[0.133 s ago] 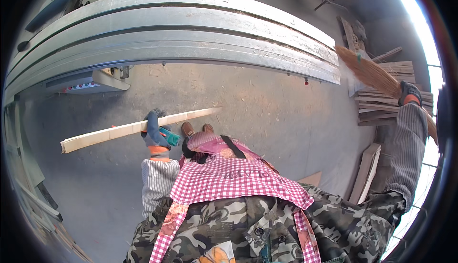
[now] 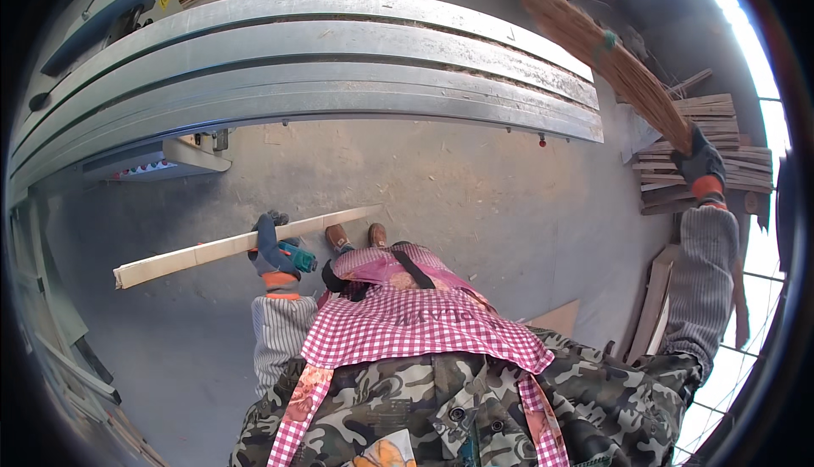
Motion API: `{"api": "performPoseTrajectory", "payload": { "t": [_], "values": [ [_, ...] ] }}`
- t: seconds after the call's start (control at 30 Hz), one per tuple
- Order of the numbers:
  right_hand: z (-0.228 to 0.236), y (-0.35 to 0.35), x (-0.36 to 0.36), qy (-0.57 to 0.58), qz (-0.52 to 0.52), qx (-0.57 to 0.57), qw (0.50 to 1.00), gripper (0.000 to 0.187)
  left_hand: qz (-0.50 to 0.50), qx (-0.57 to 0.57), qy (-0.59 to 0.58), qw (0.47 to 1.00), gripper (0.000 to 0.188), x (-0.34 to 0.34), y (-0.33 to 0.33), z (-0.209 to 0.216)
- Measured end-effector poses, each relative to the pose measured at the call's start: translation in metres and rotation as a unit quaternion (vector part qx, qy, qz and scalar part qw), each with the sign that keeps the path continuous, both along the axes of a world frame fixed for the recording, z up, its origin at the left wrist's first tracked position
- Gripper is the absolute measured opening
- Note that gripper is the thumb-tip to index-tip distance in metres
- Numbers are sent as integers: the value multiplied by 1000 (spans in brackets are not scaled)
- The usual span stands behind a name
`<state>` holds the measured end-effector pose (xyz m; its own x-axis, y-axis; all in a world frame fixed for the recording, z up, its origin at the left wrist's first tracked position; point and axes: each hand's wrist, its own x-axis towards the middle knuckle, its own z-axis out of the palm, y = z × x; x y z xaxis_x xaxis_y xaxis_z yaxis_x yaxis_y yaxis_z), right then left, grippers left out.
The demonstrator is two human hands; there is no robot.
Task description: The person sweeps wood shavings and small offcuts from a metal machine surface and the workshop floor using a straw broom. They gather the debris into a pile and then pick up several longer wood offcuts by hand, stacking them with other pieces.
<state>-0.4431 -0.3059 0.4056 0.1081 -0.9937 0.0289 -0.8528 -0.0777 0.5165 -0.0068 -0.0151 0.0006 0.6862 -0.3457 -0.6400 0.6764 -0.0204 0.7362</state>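
The wooden strip (image 2: 208, 252) is looking smooth and matt, the broom (image 2: 632, 71) is showing rough straw, the metal counter (image 2: 339, 39) is gleaming, and the cloth apron (image 2: 373, 331) is appearing matt.

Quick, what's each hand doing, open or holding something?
Left hand: closed around a wooden strip, teal object alongside.
Right hand: closed around a broom.

Your head view comes from the left of the two fisheye cameras on your head, high on your side of the long metal bench (image 2: 339, 41), facing steeply down. It sits close to your checked apron (image 2: 424, 325), which looms large nearer you than the bench; your shoes (image 2: 377, 235), farther below, look small short of its front edge. The lens bows the bench into an arc.
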Motion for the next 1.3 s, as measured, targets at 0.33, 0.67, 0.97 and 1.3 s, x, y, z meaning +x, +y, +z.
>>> {"api": "performPoseTrajectory", "payload": {
  "t": [0.33,0.67,0.97,1.3],
  "values": [
    [-343,54,327,-681,103,460,560,51,-4,11,-101,995,28,21,7,35],
    [-371,10,48,-813,-171,266,489,54,8,69,-91,993,33,-25,-17,21],
    [-321,-3,-223,-735,-319,-232,552,43,-134,-13,-78,988,30,-89,-97,39],
    [-297,-10,-59,-867,-158,129,455,46,-144,-37,-97,984,30,-113,-125,62]
  ]
}}
